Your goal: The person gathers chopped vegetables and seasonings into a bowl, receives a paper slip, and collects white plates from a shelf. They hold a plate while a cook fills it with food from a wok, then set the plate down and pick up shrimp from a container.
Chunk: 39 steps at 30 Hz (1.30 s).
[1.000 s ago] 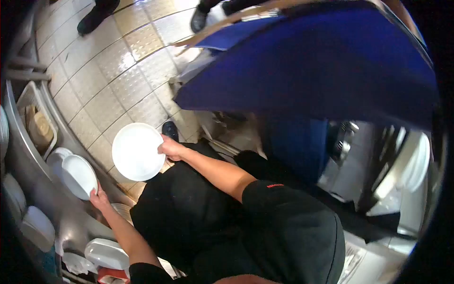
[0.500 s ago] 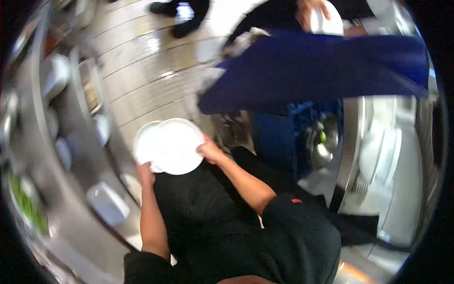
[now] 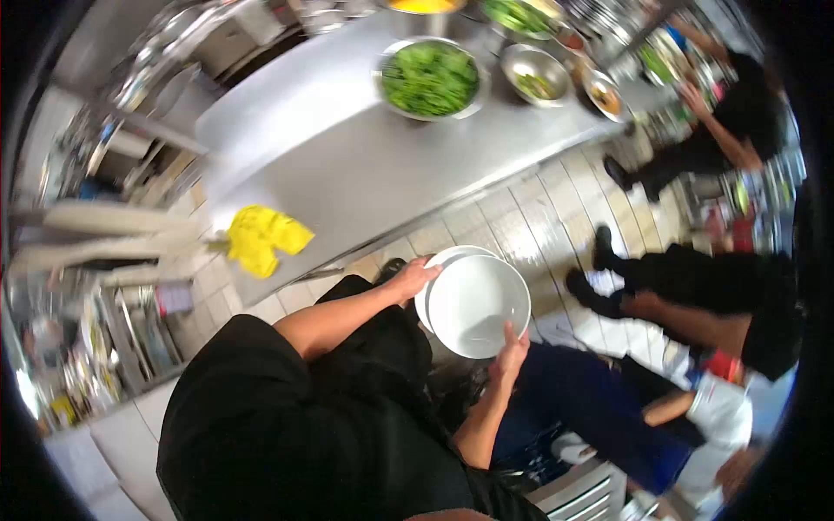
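Note:
Two white bowls or deep plates, one partly over the other, are held in front of my body. My left hand (image 3: 415,280) grips the rim of the rear white dish (image 3: 423,300) at its left side. On the lower right, my right hand (image 3: 510,352) pinches the rim of the front white bowl (image 3: 479,306), thumb on the inside. Nothing shows inside the front bowl. The dishes are over the tiled floor, beside the long steel counter (image 3: 347,187).
On the counter are a yellow cloth (image 3: 263,239), a bowl of green leaves (image 3: 430,80) and a steel bowl (image 3: 536,74). Co-workers stand at the right; a person in a blue apron (image 3: 578,404) is close at the lower right. Shelving (image 3: 143,330) stands at the left.
The view has swung round, bringing the steel counter and yellow cloth into sight. Both hands still hold the white dishes, now further right in the picture.

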Each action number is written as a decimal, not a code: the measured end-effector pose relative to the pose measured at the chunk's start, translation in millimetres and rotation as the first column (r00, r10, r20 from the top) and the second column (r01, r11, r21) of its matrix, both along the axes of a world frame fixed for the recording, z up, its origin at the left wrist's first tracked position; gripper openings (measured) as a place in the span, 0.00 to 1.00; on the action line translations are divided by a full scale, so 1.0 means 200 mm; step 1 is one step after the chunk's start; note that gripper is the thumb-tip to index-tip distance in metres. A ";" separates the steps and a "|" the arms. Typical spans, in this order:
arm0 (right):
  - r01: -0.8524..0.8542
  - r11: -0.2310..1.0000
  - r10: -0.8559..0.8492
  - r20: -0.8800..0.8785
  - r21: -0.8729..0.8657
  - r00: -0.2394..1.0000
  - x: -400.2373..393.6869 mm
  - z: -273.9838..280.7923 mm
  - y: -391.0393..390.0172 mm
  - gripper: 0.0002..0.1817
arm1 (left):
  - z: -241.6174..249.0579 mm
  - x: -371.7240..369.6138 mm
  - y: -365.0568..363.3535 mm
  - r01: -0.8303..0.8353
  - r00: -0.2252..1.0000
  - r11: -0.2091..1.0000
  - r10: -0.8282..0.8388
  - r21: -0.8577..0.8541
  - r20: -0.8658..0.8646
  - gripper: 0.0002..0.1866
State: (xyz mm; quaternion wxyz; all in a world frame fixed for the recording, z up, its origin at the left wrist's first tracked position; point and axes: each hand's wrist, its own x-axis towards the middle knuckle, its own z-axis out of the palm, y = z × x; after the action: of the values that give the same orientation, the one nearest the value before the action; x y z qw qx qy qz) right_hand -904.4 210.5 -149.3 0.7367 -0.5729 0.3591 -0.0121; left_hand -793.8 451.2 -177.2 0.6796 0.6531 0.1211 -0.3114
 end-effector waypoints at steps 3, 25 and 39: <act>-0.136 0.990 0.135 0.066 0.020 0.989 0.14 0.21 0.12 0.18 | 0.04 -0.05 0.13 -0.112 0.994 0.990 0.113 -0.088 -0.001 0.20; -0.717 0.611 0.753 0.034 0.335 0.657 -0.35 0.47 1.88 0.34 | 0.52 -1.40 1.90 -0.474 0.825 0.880 0.459 -0.040 0.331 0.34; -0.886 0.001 0.978 0.186 0.463 0.099 -0.51 0.62 3.34 0.31 | 0.76 -2.23 2.79 -0.919 0.335 0.359 0.930 -0.166 0.152 0.33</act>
State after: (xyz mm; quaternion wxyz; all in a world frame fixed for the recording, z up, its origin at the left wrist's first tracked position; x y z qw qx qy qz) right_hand -1005.6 878.3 -25.7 0.6282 -0.4646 -0.0562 0.6216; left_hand -1238.8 1010.2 -24.8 0.7608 0.4824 0.3856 0.1993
